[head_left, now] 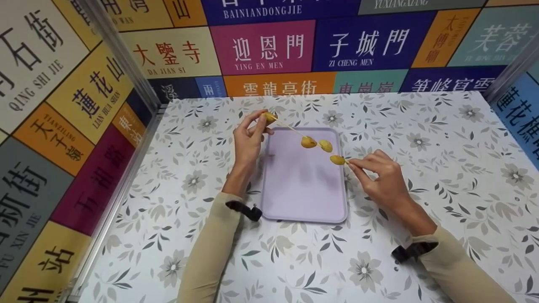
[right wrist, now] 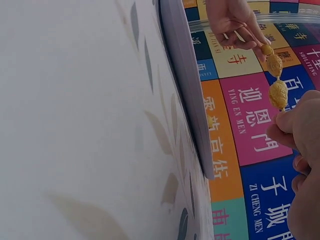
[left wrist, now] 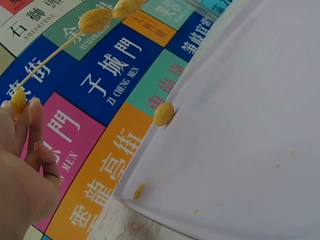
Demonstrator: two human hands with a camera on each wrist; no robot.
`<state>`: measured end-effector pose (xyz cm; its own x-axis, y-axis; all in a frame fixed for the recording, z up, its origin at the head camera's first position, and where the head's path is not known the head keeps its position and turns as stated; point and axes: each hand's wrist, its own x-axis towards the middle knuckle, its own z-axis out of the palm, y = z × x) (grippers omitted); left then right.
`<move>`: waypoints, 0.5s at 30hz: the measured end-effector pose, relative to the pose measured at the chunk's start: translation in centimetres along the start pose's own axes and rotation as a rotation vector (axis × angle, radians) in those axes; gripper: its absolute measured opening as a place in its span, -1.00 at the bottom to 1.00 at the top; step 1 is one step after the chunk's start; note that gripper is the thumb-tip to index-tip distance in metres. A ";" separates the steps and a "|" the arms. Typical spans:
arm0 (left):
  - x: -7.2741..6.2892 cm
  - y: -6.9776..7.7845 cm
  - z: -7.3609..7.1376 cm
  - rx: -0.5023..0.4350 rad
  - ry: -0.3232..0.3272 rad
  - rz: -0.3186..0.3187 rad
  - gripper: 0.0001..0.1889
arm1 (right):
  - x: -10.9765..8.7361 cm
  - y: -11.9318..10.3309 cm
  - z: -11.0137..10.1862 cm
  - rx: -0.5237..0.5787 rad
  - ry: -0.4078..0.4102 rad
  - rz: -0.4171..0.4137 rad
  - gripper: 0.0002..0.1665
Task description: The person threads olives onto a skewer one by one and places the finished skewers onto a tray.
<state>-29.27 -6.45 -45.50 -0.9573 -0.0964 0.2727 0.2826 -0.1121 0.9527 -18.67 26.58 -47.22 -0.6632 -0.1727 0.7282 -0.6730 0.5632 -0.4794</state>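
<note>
A thin wooden skewer (head_left: 289,127) spans the air over a lilac tray (head_left: 303,198), tilted between both hands. Three wrinkled yellow fruits are on it: one at the left end (head_left: 270,117), a middle fruit (head_left: 308,142) and one at the right end (head_left: 337,160). My left hand (head_left: 250,136) pinches the left-end fruit between thumb and fingers. Beside the right-end fruit, my right hand (head_left: 384,179) pinches the skewer's tip, mostly hidden by the fingers. In the left wrist view, a loose yellow fruit (left wrist: 163,114) lies on the tray near its far edge.
A small yellowish scrap (left wrist: 139,190) and tiny crumbs lie on the tray. Flower-patterned covering spreads over the table (head_left: 362,269) around it. Panels with coloured lettering (head_left: 261,46) stand behind the table and along its left side.
</note>
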 end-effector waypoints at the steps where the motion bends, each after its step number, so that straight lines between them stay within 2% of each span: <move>1: 0.0 0.0 0.1 -0.003 0.004 -0.006 -0.69 | 0.0 0.0 0.0 -0.001 0.000 -0.001 -0.78; 8: 0.0 -0.2 0.2 -0.035 -0.004 -0.034 -0.62 | 0.0 -0.1 -0.1 -0.011 0.004 0.007 -0.79; 15: 0.1 -0.2 -0.3 -0.054 -0.014 -0.003 -0.68 | 0.0 -0.1 -0.3 -0.031 -0.024 0.029 -0.82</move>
<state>-29.39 -6.72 -45.71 -0.9589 -0.0821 0.2716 0.2819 -0.1654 0.9451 -18.54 26.80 -47.04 -0.6904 -0.1749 0.7020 -0.6429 0.5933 -0.4845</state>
